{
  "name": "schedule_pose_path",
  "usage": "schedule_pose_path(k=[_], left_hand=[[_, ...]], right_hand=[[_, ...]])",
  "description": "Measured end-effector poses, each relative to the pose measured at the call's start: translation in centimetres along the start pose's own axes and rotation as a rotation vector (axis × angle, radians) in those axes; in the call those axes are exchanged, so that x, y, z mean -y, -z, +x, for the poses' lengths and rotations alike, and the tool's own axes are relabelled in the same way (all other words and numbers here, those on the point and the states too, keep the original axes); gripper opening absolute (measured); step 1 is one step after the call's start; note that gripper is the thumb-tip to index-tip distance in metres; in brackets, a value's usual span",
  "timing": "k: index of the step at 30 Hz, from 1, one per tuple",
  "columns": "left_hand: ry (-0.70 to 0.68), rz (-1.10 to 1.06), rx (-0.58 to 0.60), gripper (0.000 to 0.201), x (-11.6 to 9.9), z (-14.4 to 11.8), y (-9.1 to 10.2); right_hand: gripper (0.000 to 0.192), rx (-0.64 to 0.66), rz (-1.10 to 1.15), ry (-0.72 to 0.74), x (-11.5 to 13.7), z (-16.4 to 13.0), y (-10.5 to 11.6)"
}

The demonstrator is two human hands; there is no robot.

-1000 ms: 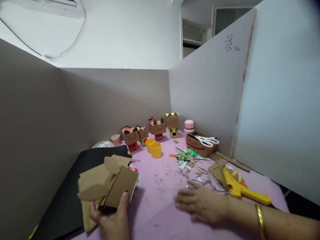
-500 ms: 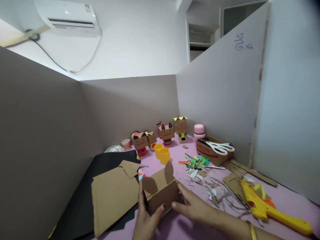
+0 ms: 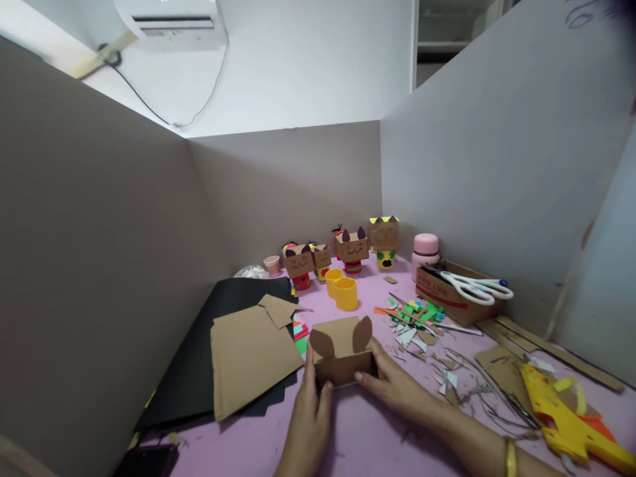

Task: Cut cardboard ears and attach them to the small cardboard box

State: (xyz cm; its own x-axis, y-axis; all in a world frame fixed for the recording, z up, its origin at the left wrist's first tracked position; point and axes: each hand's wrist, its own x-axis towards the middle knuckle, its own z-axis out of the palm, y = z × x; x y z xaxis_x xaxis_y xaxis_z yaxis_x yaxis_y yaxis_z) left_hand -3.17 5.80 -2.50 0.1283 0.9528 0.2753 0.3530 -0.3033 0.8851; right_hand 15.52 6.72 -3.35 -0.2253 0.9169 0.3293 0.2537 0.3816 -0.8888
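Note:
A small cardboard box [image 3: 342, 334] with two leaf-shaped ears stands between my hands, low over the pink table. My left hand [image 3: 314, 404] is closed on its left side, thumb along the near edge. On the right side, my right hand [image 3: 390, 381] grips it with the thumb at the open front. The box's dark inside faces me, and its underside is hidden. Just beyond the box sit two yellow paper rings [image 3: 346, 294]. Left of my hands lies a flat cardboard sheet [image 3: 251, 364] on black card [image 3: 209, 331].
Several cardboard cat figures [image 3: 352, 249] stand at the back. Paper scraps [image 3: 415, 315] lie right of centre. White scissors [image 3: 477, 288] rest on a cardboard carton [image 3: 442, 295] beside a pink bottle [image 3: 426, 252]. A yellow glue gun [image 3: 561, 417] lies front right, a dark phone [image 3: 146, 460] front left.
The view has swung left and down. The box has turned from a slant to face me squarely, still between both hands. A phone now shows at the lower left.

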Motion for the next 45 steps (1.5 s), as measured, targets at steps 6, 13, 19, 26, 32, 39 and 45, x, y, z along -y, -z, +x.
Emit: schedule_pose_path(k=[6, 13, 19, 26, 32, 39, 45], left_hand=[[-0.051, 0.021, -0.003, 0.058, -0.3, -0.3, -0.3], [-0.035, 0.042, 0.013, 0.06, 0.0, -0.4, -0.4], [-0.029, 0.135, 0.029, 0.07, -0.1, -1.3, -0.6], [-0.096, 0.156, 0.01, 0.071, 0.5, -1.2, -1.5], [-0.139, 0.196, -0.017, 0.065, 1.6, -0.8, -1.6], [-0.139, 0.207, 0.063, 0.064, 2.1, -0.6, -1.1], [-0.166, 0.2, -0.118, 0.068, 4.0, -0.3, -2.0]], right_hand=[[0.091, 0.035, 0.2, 0.055, 1.2, 0.3, 0.0], [0.089, 0.02, 0.156, 0.02, 1.7, 0.4, -0.5], [0.108, -0.031, 0.035, -0.109, 0.5, 0.4, -0.2], [0.097, -0.009, 0.052, 0.012, 1.3, 0.4, -0.8], [0.093, -0.055, 0.081, 0.046, 2.3, 0.4, -0.9], [0.097, -0.099, 0.1, 0.068, 2.0, 0.2, -1.0], [0.106, -0.128, -0.053, -0.097, 0.3, 0.1, -1.4]])
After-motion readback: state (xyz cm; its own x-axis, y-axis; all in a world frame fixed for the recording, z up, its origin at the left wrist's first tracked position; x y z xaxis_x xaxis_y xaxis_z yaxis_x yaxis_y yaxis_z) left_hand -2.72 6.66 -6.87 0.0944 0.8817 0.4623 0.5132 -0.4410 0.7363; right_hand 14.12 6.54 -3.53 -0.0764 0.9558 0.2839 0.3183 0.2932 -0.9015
